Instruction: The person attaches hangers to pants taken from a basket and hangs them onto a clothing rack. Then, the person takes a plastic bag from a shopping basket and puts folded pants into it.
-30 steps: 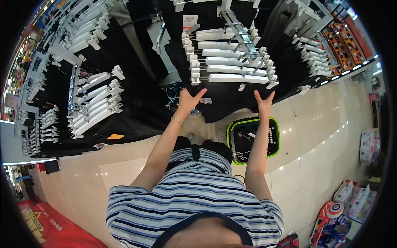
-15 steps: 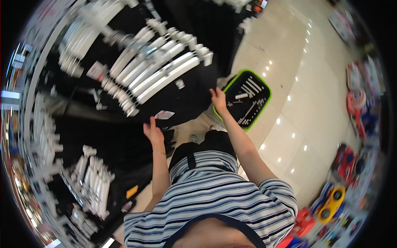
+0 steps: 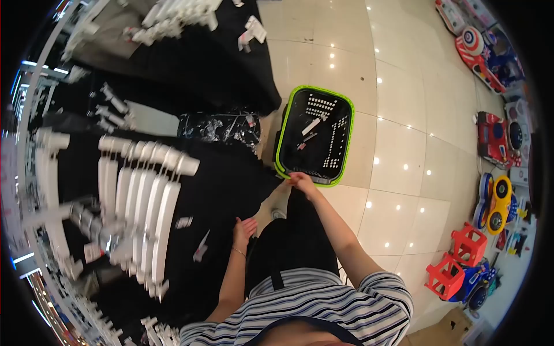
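My right hand (image 3: 302, 183) is closed at the pointed edge of a black garment (image 3: 231, 173), which stretches out toward its fingertips. It overlaps the near rim of a black shopping basket (image 3: 281, 135) with a bright green edge. A few small pale and reddish pieces lie inside that basket. My left hand (image 3: 244, 230) is open, fingers spread and palm partly showing, beside the garment's lower edge. Several white hangers (image 3: 164, 225) carry the black clothes on a metal rail to the left. A paper tag (image 3: 201, 247) hangs on the dark cloth.
More black clothes (image 3: 231, 69) on white hangers hang ahead. Dark clear-wrapped packages (image 3: 222, 130) lie between the racks. Glossy tiled floor (image 3: 398, 150) runs along the right, bordered by ride-on toys (image 3: 499, 205) and red plastic stools (image 3: 468, 243).
My view has turned, so the clothes rack now sits further left and the basket nearer the middle. My left hand has opened wider. My right hand is now at the basket's near edge.
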`<act>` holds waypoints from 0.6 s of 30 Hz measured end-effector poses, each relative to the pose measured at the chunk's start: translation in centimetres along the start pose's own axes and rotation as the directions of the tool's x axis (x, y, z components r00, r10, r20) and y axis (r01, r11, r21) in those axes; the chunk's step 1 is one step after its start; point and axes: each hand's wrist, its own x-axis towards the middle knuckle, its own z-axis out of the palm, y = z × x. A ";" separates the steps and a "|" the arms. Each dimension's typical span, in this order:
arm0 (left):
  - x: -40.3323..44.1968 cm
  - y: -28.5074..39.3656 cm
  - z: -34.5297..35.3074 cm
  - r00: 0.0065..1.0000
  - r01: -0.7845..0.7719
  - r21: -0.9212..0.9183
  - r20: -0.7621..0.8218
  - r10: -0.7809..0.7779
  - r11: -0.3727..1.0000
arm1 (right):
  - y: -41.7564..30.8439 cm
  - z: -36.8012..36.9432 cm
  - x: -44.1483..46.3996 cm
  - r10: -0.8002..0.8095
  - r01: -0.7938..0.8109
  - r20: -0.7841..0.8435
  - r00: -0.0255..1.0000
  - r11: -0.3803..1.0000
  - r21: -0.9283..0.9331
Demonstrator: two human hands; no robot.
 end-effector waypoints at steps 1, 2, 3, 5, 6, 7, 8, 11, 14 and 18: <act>1.0 0.4 0.7 0.997 0.033 -0.013 0.073 -0.032 0.999 | -0.9 -2.0 0.9 0.245 -0.226 -0.018 0.969 0.916 0.333; 1.1 0.7 1.5 0.996 0.037 -0.041 0.077 -0.033 0.999 | 0.7 -4.4 2.9 0.280 -0.212 0.000 0.960 0.727 0.653; 1.1 1.1 2.7 0.996 0.040 -0.068 0.081 -0.035 0.997 | 2.8 -6.5 5.5 0.302 -0.166 0.029 0.953 0.439 0.883; 3.4 2.3 5.8 0.995 0.038 -0.057 0.090 -0.033 0.998 | 3.4 -9.3 10.0 0.414 0.079 -0.287 0.864 0.451 0.889; 5.1 2.7 7.5 0.995 0.025 -0.030 0.096 -0.022 0.999 | 3.6 -11.0 12.5 0.423 0.017 -0.327 0.845 0.590 0.807; 6.6 3.1 9.0 0.995 0.011 -0.003 0.102 -0.011 1.000 | 3.0 -11.9 14.3 0.427 -0.055 -0.366 0.827 0.708 0.704; 7.2 3.2 10.4 0.997 0.026 0.008 0.073 -0.026 1.000 | 2.8 -12.3 16.2 0.423 -0.125 -0.410 0.808 0.803 0.582; 8.7 3.2 12.2 0.996 0.016 0.065 0.088 -0.021 0.998 | 4.5 -11.9 22.4 0.310 -0.318 -0.521 0.795 0.945 0.077; 9.2 3.2 13.0 0.999 -0.040 0.216 0.012 0.038 0.976 | 8.9 -11.8 29.5 -0.162 -0.165 -0.489 0.857 0.813 -0.558; 8.5 2.5 12.1 0.988 -0.047 0.245 -0.132 0.081 0.968 | 10.0 -10.0 32.9 -0.739 0.249 -0.091 0.668 0.336 -0.908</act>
